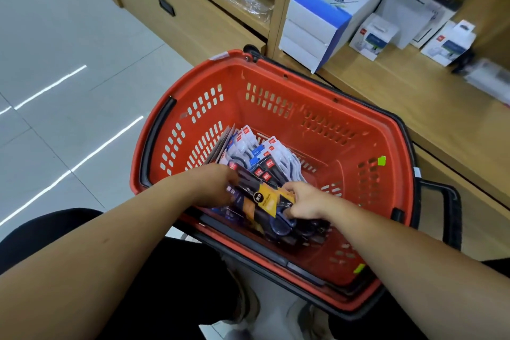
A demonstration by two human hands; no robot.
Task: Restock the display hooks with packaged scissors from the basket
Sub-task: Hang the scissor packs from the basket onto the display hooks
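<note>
Down on the floor [55, 69], against the shelf [408, 107], sits the basket [331, 119]. All the scissors we can see are inside it: white packs [256, 150] leaning at the far side, dark packs [266, 199] with a yellow label nearer us. No hooks in view.

Risks, as we judge them:
- The dark packs are held as a bundle by its two ends. Slick wrappers may fan out, and the middle ones could slide back into the basket.
- The white packs lean close against the dark ones. Pulling the dark ones out may tip that row flat.
- A pack corner may catch on the basket's slotted wall if the lift goes sideways.
- Bundled packs may reach the hooks with their hang-holes out of line.

Left hand [218, 186]: curled over the left end of the dark packs. Its fingertips are hidden, so we cannot tell how deep the grip goes.

Right hand [303, 200]: its fingers [288, 189] are narrow, closed over the right edge by the yellow label, thumb tucked below.
</note>
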